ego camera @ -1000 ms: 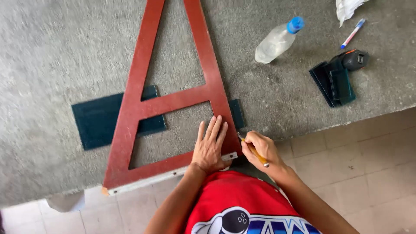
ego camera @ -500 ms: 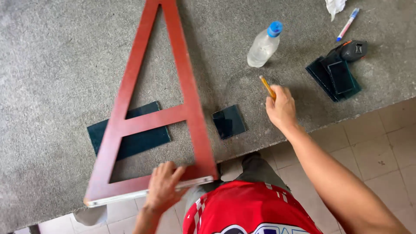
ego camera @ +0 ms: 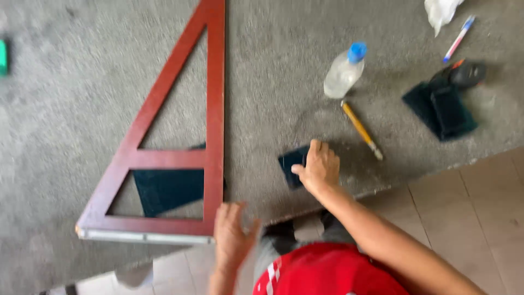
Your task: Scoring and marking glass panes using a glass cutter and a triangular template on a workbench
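Soft, even daylight with faint shadows; motion blur smears the whole view, worst on the left hand [ego camera: 232,235].

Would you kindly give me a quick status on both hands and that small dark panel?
Right hand flat on small dark glass panel, fingers spread. Left hand open, blurred, beside red triangular frame. Pencil lying near, clear of panel.

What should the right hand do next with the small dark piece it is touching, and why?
Probably slide the small dark piece toward the red triangular frame. The right hand already lies flat on it, on the grey surface, the yellow pencil lies apart from both hands, and a larger dark sheet already lies under the frame. The left hand hovers open by the frame's corner.
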